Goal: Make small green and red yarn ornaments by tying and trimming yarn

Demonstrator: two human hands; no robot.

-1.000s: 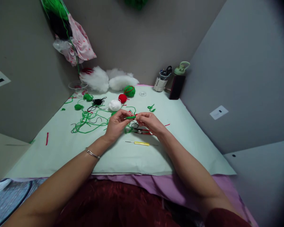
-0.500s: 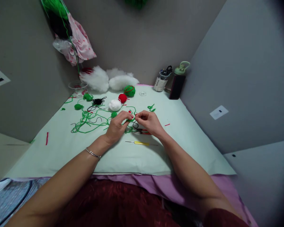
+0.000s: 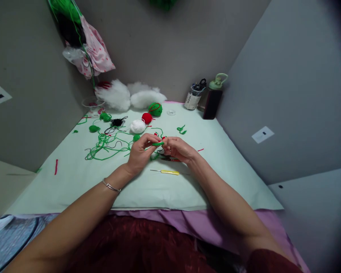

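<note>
My left hand (image 3: 142, 152) is closed in a pinch on a small green crocheted piece (image 3: 158, 143) with bits of red and white at its upper edge. At the piece's right end, the fingertips of my right hand (image 3: 179, 148) are pressed together, and whatever they grip is too small to make out. Partly covered by that hand, red-handled snips (image 3: 173, 159) lie on the table below it. A crochet hook with a yellow handle (image 3: 169, 172) rests closer to me. Behind my left hand are a small green yarn ball (image 3: 136, 137) and a white yarn ball (image 3: 138, 126).
Loose green yarn (image 3: 102, 146) tangles across the left of the table (image 3: 159, 193). Red (image 3: 147, 118) and green (image 3: 155, 109) yarn balls sit before white stuffing (image 3: 116, 96). A pen cup (image 3: 192, 100) and a bottle (image 3: 213, 102) stand back right.
My right hand has turned and its fingers have closed in against the piece. The green piece now shows more plainly between my hands. The things on the table have stayed put.
</note>
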